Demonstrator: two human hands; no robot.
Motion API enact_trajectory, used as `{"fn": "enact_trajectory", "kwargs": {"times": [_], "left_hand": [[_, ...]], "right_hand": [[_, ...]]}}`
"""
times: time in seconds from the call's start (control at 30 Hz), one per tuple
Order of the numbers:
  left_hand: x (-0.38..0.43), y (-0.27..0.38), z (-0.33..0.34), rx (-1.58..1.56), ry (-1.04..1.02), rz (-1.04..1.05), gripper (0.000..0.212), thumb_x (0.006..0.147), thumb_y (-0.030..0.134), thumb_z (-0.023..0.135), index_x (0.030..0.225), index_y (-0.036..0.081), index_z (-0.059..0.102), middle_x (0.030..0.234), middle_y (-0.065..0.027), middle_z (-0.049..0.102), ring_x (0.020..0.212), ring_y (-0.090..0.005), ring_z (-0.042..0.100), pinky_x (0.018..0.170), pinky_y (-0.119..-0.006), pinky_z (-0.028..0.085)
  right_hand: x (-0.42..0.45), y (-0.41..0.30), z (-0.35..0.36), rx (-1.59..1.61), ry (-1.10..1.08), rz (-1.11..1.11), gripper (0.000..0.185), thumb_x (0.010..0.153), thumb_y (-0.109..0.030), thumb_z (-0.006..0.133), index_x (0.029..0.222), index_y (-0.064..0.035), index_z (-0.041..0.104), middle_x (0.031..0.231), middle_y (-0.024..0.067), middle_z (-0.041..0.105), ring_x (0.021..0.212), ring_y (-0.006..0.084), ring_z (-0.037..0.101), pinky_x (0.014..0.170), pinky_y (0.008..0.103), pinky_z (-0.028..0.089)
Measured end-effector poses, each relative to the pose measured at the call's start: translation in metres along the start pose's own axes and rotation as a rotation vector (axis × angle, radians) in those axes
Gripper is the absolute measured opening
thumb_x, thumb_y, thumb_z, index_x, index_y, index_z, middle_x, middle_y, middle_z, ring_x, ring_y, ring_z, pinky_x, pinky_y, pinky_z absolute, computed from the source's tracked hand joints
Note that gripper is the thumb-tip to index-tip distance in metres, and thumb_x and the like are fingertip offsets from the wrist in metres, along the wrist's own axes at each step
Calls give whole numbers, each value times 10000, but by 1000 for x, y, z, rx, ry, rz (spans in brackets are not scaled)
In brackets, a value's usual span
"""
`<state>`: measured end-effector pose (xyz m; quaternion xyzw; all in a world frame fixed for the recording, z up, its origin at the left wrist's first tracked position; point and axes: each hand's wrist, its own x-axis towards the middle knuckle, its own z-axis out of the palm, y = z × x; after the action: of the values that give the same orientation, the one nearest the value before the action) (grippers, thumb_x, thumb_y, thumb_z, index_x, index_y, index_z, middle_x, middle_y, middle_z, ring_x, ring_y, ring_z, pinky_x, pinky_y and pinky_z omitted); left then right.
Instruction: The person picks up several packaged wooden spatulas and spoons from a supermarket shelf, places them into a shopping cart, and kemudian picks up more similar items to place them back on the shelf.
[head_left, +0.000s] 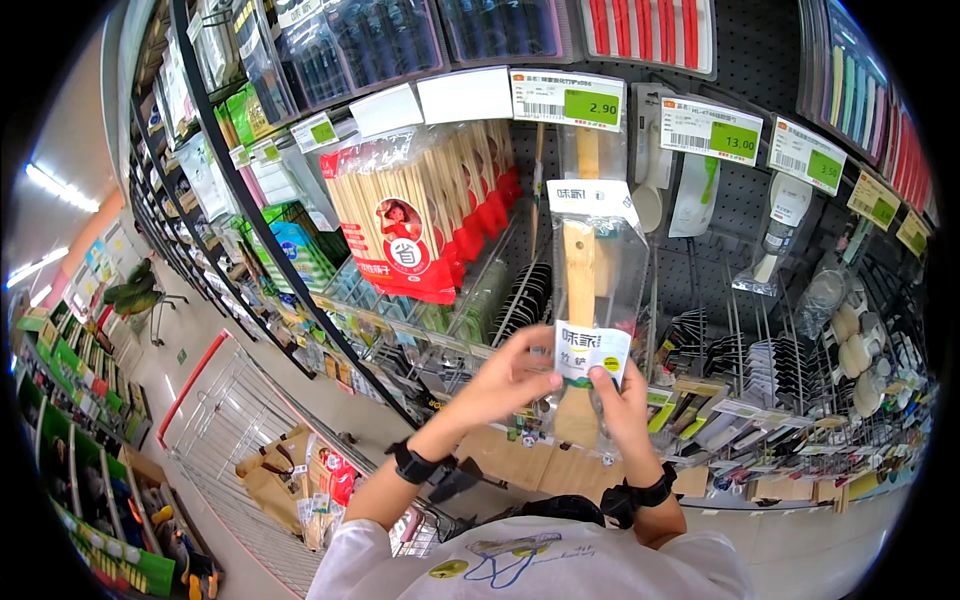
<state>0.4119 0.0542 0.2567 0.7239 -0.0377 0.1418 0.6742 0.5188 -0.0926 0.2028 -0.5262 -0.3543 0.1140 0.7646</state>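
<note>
A bamboo spatula in a clear plastic package (581, 285) is upright before me, its blade end down and its printed card around the middle. My right hand (624, 405) grips the package from the right, thumb on the card's front. My left hand (517, 375) is at the card's left edge, thumb and fingers around it with a gap between them; whether it bears any of the hold I cannot tell. Behind the package another packaged bamboo utensil (592, 150) hangs under a price tag. Left of it hang packs of disposable wooden chopsticks (397, 225) with red printing.
A wire shopping cart (217, 420) with a red handle stands at my left, holding a brown bag (277, 480) and packed goods. Hooks with hanging kitchen utensils (750, 367) fill the rack at the right. A black shelf upright (262, 225) stands left of the chopsticks.
</note>
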Motion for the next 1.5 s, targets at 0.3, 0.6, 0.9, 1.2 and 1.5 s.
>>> {"fn": "enact_trajectory", "kwargs": {"times": [0.3,0.6,0.9,1.2,1.5], "left_hand": [[81,111,-4,714,221,586,540,772,281,614,1169,-26,414,1173,-187,445,1085,-294,457,890,-370,378],[92,135,0,1150,334,882,612,789,328,578,1235,-32,364,1287,-211,366,1224,-325,327,997,-370,260],[95,145,-8,1088,350,1014,614,785,328,564,1201,-79,369,1255,-261,374,1191,-394,335,991,-421,261],[106,140,-6,1159,380,1045,578,773,330,580,1149,-76,414,1135,-236,447,1052,-386,425,902,-422,329],[117,132,-4,1467,491,990,546,776,337,576,1141,-44,439,1091,-198,446,997,-361,416,878,-412,326]], "right_hand": [[19,-2,-23,1,137,3,250,849,-152,555,1021,28,529,925,45,596,808,75,530,712,222,424],[29,-9,-18,14,120,-44,239,842,-142,564,1006,30,540,922,44,602,809,76,538,716,218,425],[50,-30,-4,23,19,-118,221,836,-128,571,976,43,561,886,60,617,787,76,544,698,222,433],[67,-40,10,46,-19,-143,214,827,-134,584,954,39,578,858,46,623,755,58,532,663,209,430],[77,-38,15,11,-12,-150,214,828,-133,582,952,41,577,854,45,621,751,54,527,651,207,428]]}}
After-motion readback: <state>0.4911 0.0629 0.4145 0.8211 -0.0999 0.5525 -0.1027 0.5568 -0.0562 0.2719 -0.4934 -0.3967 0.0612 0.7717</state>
